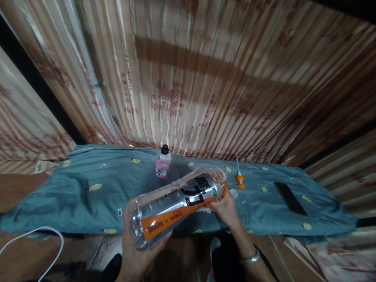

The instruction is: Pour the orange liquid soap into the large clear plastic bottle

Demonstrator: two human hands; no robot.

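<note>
bottle: big clear plastic bottle (176, 205), lying nearly horizontal in mid-air above the near edge of the cloth, base toward cam, neck end pointing up-right.
label: orange + black + silver wrap; large black character on the silver part near the neck, small white print w/ an "×" on the orange band; rest too blurred to read.
left hand: left hand (141, 250) cups the bottle base from below, fingers curled round it, thumb on the far side.
right hand: right hand (226, 209) grips the neck end, fingers wrapped at the mouth; metal bangle (249, 258) on the wrist.
cap: small white cap (233, 192) lies on the cloth just beside the rt hand.
small bottle: upright small bottle (163, 162), black top, pink/white label, unreadable; stands at the far edge of the cloth, beyond the big one.
orange tool: thin white stick w/ orange fitting (239, 178), flat on cloth near the cap.
phone: dark phone (290, 197) face-up, well apart to the right.
surface: teal cloth (88, 196) w/ yellow round motifs, rumpled edges; left half bare, open room there.
room: striped beige curtain (190, 78) w/ red print right behind the cloth; brown floor in front; white cable (44, 243) loops at lower left.
</note>
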